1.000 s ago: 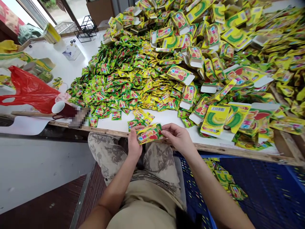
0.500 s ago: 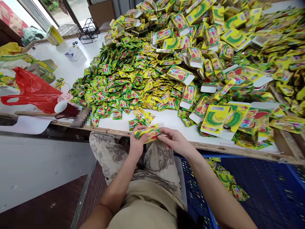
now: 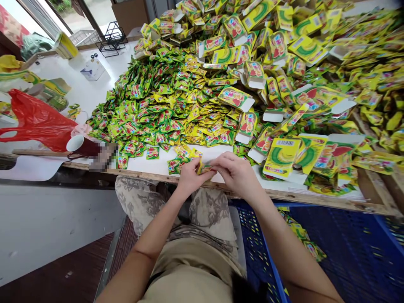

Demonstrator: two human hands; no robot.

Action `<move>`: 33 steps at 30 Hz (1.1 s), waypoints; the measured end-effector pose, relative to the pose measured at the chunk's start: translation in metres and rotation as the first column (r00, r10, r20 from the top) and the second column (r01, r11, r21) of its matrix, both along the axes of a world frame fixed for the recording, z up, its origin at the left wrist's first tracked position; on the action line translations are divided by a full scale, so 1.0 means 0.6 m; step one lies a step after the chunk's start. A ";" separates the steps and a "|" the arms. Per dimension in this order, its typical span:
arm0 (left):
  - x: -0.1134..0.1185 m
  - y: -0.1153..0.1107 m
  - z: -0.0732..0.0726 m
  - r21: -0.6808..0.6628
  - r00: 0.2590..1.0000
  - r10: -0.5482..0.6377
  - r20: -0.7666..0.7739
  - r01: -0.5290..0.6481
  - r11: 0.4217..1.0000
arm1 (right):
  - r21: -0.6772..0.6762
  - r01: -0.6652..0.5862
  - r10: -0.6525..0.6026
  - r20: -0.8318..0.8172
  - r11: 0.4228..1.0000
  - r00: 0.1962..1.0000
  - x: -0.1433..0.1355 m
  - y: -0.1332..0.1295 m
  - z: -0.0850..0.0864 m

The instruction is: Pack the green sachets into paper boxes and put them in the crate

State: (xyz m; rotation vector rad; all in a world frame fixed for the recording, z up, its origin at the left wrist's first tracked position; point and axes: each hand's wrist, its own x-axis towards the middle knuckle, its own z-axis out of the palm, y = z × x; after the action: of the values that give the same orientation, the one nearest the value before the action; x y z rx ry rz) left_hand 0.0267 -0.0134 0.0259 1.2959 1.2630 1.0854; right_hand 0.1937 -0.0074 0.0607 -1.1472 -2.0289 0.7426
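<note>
Both hands together at the near edge of the bench point(image 3: 164, 166), around mid-length. Left hand point(image 3: 191, 179) clamped on a small printed carton point(image 3: 206, 168), thumb on the near side; carton mostly hidden by fingers. Right hand point(image 3: 236, 174) at the carton's right end, thumb and fingertips brought together; can't tell if it grips or just touches. Carton sits right above the near edge.

Few loose sachets point(image 3: 175, 165) just beyond left hand. Big sachet pile point(image 3: 151, 101), green and yellow, across bench middle. Cartons, several with flaps open, heaped right of it and toward the far edge; one yellow carton point(image 3: 280, 156) near the near edge, right of right hand. Left end: dark mug point(image 3: 86, 147) near the near edge, red bag point(image 3: 41, 124) beside it. Wire rack point(image 3: 112, 40) by far edge. Blue crate point(image 3: 257, 252) below bench, right side.
</note>
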 end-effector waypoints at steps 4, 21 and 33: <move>0.015 0.022 -0.017 -0.011 0.998 -0.035 0.043 0.035 0.999 | 0.071 0.109 -0.105 -0.059 0.992 0.993 -0.006 0.002 -0.019; 0.017 0.043 -0.059 -0.057 0.980 -0.194 0.047 0.196 0.979 | -0.020 0.175 -0.176 -0.106 0.984 0.979 0.006 0.004 -0.057; 0.014 0.048 -0.047 -0.193 0.842 -0.195 0.503 0.329 0.924 | -0.550 0.064 -0.371 -0.467 0.833 0.803 0.009 0.030 -0.098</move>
State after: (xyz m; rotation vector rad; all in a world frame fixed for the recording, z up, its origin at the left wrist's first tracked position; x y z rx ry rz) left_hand 0.0351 0.0156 -0.0021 0.8859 0.7956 0.9165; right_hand 0.1988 0.0104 0.0020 -1.2382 -1.1949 1.3645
